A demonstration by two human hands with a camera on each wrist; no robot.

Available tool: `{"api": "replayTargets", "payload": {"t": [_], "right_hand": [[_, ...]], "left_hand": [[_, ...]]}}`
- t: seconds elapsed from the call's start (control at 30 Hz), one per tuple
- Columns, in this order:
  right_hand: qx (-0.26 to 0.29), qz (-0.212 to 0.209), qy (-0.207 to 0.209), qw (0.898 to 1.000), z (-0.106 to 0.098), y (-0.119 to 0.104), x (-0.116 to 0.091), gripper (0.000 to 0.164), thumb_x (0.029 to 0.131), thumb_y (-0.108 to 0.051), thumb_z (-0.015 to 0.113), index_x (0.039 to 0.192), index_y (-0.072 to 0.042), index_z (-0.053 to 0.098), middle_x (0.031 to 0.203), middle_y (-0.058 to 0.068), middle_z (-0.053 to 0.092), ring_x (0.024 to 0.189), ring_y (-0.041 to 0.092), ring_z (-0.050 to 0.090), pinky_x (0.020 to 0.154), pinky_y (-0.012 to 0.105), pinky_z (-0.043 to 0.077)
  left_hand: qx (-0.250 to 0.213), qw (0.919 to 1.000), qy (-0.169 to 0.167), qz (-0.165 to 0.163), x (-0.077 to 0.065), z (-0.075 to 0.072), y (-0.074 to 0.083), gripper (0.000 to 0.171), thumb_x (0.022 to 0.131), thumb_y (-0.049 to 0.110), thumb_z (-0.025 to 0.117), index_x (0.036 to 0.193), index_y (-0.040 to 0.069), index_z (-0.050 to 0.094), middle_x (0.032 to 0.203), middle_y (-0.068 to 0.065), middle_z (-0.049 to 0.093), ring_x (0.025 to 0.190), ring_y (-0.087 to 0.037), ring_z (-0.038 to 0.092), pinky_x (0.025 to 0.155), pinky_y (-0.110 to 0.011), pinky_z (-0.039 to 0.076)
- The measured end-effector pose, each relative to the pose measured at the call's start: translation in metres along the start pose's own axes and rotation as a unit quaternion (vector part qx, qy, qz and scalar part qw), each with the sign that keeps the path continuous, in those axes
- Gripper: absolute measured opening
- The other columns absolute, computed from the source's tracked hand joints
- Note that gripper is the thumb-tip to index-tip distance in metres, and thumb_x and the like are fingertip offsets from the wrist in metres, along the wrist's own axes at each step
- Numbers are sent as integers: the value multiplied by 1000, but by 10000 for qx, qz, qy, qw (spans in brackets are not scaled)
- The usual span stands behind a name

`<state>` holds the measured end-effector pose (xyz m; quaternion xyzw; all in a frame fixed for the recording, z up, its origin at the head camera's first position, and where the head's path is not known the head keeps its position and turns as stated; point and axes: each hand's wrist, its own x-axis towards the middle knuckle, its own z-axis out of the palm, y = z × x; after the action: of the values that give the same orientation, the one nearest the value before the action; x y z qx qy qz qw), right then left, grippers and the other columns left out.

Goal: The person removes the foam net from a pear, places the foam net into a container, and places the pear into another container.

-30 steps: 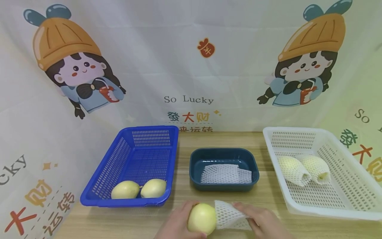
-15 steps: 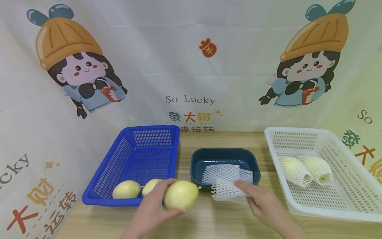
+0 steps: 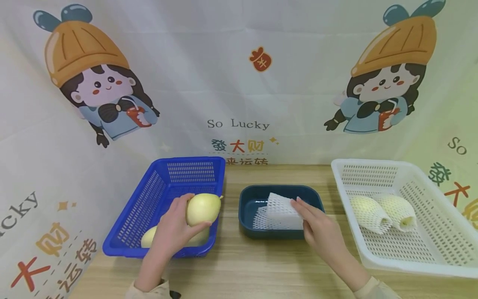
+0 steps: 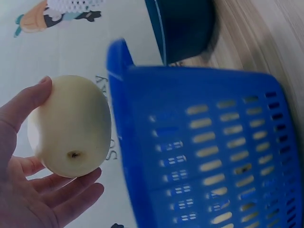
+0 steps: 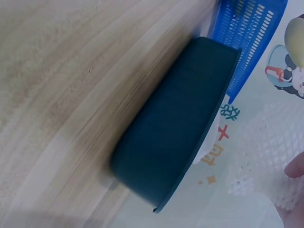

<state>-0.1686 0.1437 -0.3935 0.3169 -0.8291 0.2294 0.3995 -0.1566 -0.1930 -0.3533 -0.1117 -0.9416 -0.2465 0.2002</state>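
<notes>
My left hand (image 3: 173, 224) grips a pale yellow pear (image 3: 203, 209) over the right side of the blue basket (image 3: 217, 178). In the left wrist view the thumb and fingers curl round the pear (image 4: 76, 123), its dimpled end toward the camera. Below the hand, other pears (image 3: 148, 237) lie in the basket, partly hidden by the hand and held pear. My right hand (image 3: 322, 224) pinches a white foam net sleeve (image 3: 280, 206) above the dark teal bin (image 3: 244, 227). More white netting (image 3: 261, 220) lies inside that bin. The right wrist view shows the sleeve (image 5: 261, 156) at its right edge.
A white basket (image 3: 349, 232) on the right holds two net-wrapped pears (image 3: 367, 214). Behind the wooden table (image 3: 239, 270) hangs a printed cloth (image 3: 239, 83). The teal bin stands between the two baskets.
The left hand has carried the bare pear left and up from the front middle, away from the sleeve. The right hand has moved the sleeve up over the teal bin.
</notes>
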Motion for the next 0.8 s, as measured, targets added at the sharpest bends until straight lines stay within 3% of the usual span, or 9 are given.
{"api": "replayTargets", "payload": {"t": [0.07,0.13,0.3,0.4,0.57,0.8], "right_hand": [[-154,-22,114,9998,3,2,3,50,68,9,50,115,-6,59,110,11,59,67,24,58,36,15,24],[-271,-15,168,9995,5,4,5,50,67,10,51,114,-6,59,111,10,59,77,27,60,36,17,28],[-544,97,34,9985,13,9,8,50,67,9,53,114,-7,60,113,10,58,88,29,59,37,22,37],[-682,146,-100,9975,19,13,7,51,66,9,55,114,-7,60,113,11,57,91,29,58,39,25,39],[-850,245,-298,9956,29,18,7,50,65,10,57,112,-6,60,113,12,57,96,29,56,52,35,49],[-1005,431,-623,9921,41,20,4,51,63,12,60,111,-7,61,112,13,57,101,27,54,60,38,50]], "left_hand": [[163,9998,-47,-104,5,2,-5,74,63,42,76,118,3,44,98,-15,52,74,-27,53,54,-41,46],[309,9990,-155,-265,10,4,-10,74,63,42,76,118,4,44,99,-15,52,74,-28,53,53,-41,45],[578,9950,-556,-589,21,11,-18,74,63,45,74,117,5,45,96,-14,51,72,-29,53,51,-41,44],[700,9932,-689,-628,28,15,-20,73,63,45,74,116,4,46,93,-14,50,69,-28,52,50,-40,43],[884,9908,-763,-687,38,17,-21,73,61,43,75,115,2,46,91,-15,49,68,-31,52,50,-43,43],[1139,9837,-1099,-852,50,23,-29,71,63,42,75,111,0,44,90,-17,49,69,-33,52,54,-46,44]]}}
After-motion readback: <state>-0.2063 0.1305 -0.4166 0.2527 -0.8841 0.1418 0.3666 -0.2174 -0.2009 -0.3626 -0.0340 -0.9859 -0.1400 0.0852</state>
